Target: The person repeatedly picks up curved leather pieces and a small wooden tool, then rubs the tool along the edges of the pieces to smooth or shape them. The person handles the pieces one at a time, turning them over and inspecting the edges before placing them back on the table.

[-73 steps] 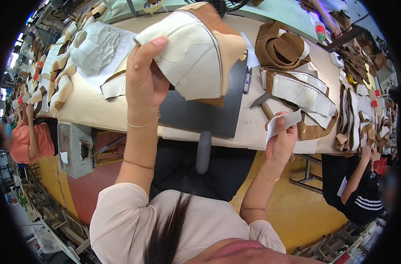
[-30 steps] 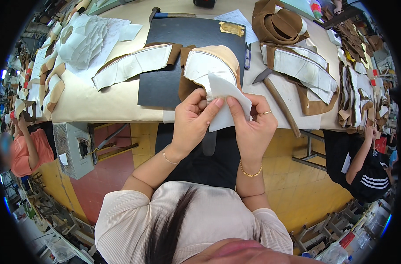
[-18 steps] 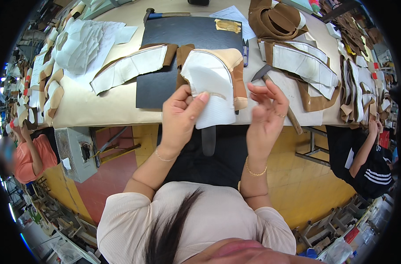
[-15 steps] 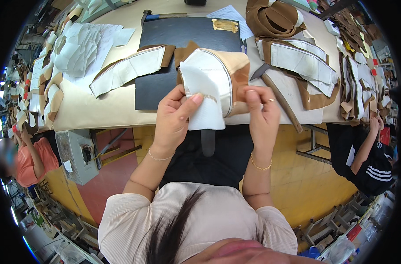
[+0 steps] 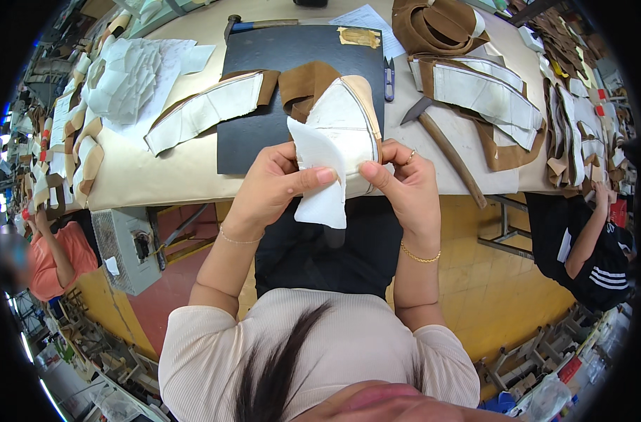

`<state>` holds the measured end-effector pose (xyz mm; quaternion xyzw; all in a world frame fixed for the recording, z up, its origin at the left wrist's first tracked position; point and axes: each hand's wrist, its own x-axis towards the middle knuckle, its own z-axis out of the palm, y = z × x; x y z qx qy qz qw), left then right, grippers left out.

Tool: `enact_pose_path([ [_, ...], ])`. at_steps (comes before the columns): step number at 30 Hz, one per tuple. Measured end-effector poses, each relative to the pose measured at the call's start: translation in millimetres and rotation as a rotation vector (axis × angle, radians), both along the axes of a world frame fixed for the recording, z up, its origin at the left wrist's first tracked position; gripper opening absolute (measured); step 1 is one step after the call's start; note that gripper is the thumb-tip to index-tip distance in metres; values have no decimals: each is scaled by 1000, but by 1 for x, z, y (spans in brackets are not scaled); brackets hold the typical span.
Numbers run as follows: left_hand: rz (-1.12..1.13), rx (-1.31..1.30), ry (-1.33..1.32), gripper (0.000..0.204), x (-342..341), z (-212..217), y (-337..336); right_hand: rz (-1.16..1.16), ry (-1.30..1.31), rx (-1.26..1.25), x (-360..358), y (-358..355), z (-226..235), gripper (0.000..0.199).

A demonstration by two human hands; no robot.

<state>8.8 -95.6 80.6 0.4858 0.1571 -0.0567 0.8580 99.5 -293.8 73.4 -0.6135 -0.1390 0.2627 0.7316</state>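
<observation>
Over the table's near edge I hold a stitched leather piece with a white backing, a tan rim and dark seam lines. A loose white padding sheet folds over its left side and hangs below it. My left hand is closed, the thumb pressing on the padding sheet near the fold. Its other fingers are partly hidden behind. My right hand pinches the lower right edge of the leather piece, thumb in front. Brown suede lies just behind the held piece on a black board.
White-backed brown pieces lie left and right. A hammer rests at right, thread snips beside the board, another hammer behind. White sheets are stacked at left. People work at left and right.
My right hand has moved left and slightly down, its thumb now on the white backing. The leather piece has turned and the padding sheet has swung lower, uncovering more backing and the brown suede behind.
</observation>
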Motion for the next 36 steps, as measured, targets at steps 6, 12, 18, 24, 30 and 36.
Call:
enact_pose_path([
  [6,92,366,-96,29,0,6,-16,77,68,96,1,-9,-1,22],
  [12,157,477,-99,28,5,3,-20,26,77,127,2,-11,-7,19],
  [18,106,373,-36,32,13,7,-25,21,-27,90,2,-11,-12,18],
  [24,255,503,-148,35,16,2,-40,-53,-75,94,-3,-9,-8,21],
  [30,218,468,-154,32,13,0,-44,-140,-341,-169,-12,-6,-8,25],
  [36,12,589,-142,35,12,5,-20,-138,-318,-205,-6,-13,-7,26],
])
